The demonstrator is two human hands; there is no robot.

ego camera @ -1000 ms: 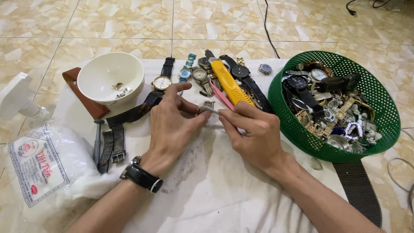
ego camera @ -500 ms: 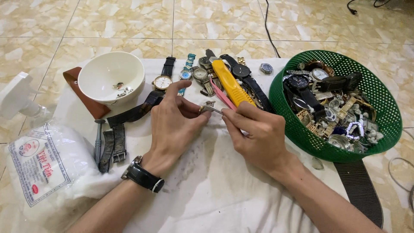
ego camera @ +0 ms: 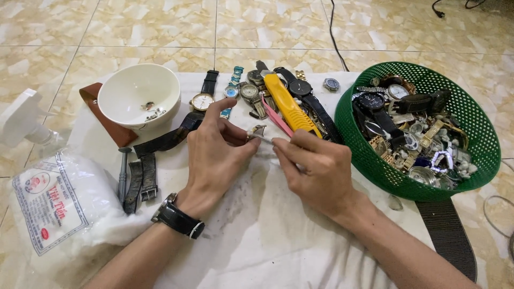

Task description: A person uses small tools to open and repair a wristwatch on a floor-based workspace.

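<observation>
Taking the white cloth (ego camera: 267, 241) spread on the tiled floor as the landmark: both forearms enter from the near edge and are cut off by the frame there. At the cloth's near left corner lies a plastic bag of white cotton wool (ego camera: 51, 206), partly out of frame. The left hand (ego camera: 214, 155), with a black wristwatch (ego camera: 179, 219) on its wrist, rests over the middle of the cloth, fingers curled and pinching a small metal watch part (ego camera: 257, 130); most of that part is hidden behind the fingertips, so its exact kind cannot be made out. The right hand (ego camera: 316, 171), just right of it, is closed around a thin metal tool (ego camera: 263, 139) whose tip meets the part; the tool's handle is covered by the fist.

Left of the hands, on the cloth, lie dark leather straps (ego camera: 140, 182). Toward the far left of the cloth stands a white bowl (ego camera: 139, 96) holding a few tiny pieces too small to identify, with a brown leather piece (ego camera: 107, 123) partly under it. Along the cloth's far edge sits a row of watches (ego camera: 241, 91), overlapped by a yellow utility knife (ego camera: 289, 104) and a pink stick (ego camera: 276, 118). Off the right edge of the cloth a green plastic basket (ego camera: 375, 166) holds tangled watches and parts. A white spray bottle (ego camera: 21, 120) off the left edge is cut off.
</observation>
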